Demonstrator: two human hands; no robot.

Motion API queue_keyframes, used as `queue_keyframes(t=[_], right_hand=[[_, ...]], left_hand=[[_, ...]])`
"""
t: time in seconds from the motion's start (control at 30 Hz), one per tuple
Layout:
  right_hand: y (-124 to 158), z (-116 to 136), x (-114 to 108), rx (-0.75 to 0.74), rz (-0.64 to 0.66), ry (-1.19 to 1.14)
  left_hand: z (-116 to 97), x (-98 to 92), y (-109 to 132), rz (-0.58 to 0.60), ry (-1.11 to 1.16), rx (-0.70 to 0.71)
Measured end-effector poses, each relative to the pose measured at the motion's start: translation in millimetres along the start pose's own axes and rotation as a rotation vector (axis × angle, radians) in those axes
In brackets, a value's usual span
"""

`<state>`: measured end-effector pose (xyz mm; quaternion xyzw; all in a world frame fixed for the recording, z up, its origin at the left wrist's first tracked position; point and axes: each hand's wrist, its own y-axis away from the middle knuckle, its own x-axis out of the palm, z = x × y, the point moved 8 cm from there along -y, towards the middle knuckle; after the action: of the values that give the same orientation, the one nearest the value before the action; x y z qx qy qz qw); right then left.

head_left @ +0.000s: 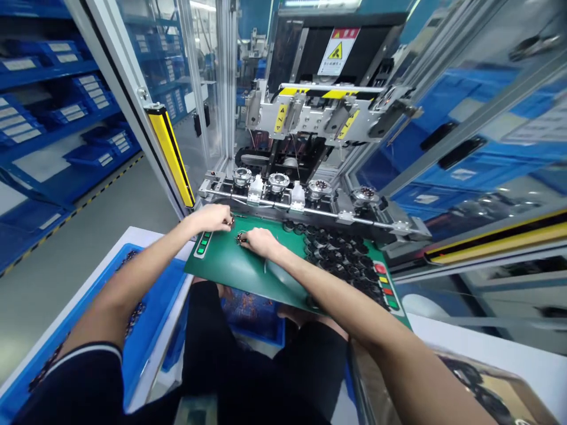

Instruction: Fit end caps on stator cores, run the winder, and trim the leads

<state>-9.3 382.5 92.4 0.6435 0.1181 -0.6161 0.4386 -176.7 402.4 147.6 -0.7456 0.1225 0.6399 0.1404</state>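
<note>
My left hand (215,218) is closed near the back left edge of the green work surface (230,265). A small dark, coppery part (229,221) shows at its fingertips. To the right and slightly nearer me, my right hand (260,242) pinches a small ring-like part (240,238) with dark and shiny spots. Fingers cover much of both parts, so their exact kind is unclear. Many black round parts (341,257) lie crowded on the right half of the green surface.
Behind the surface runs a machine rail (283,200) with several round metal fixtures (279,182). Green buttons (203,243) sit at left, coloured buttons (386,286) at right. Yellow posts (170,156) flank the opening. A blue tray (155,307) stands left; a box of black parts (500,383) right.
</note>
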Motion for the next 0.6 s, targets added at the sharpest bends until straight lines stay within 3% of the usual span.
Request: queue_keyframes(t=[0.07,0.13,0.2,0.27,0.33,0.43,0.5,0.6], right_hand=[[6,-3,4,0.006,-0.042,0.011],[21,-21,-8,0.033,-0.1,0.031],[45,-56,-36,0.093,-0.171,0.056],[76,-107,-77,0.192,-0.249,0.08],[110,-168,-120,0.322,-0.323,0.097],[149,-259,-166,0.511,-0.382,0.086],[160,-308,-174,0.601,-0.371,0.055],[155,-357,-159,0.68,-0.305,-0.008]], left_hand=[[-13,44.0,30,0.12,-0.006,-0.047],[-24,65.6,47,0.166,-0.015,-0.091],[-32,61.9,50,0.153,-0.024,-0.113],[-40,37.2,39,0.105,-0.038,-0.109],[-54,-0.7,14,0.025,-0.053,-0.082],[-94,-56.1,-49,-0.114,-0.065,0.006],[-129,-77.2,-101,-0.183,-0.07,0.074],[-172,-77.0,-181,-0.218,-0.084,0.122]])
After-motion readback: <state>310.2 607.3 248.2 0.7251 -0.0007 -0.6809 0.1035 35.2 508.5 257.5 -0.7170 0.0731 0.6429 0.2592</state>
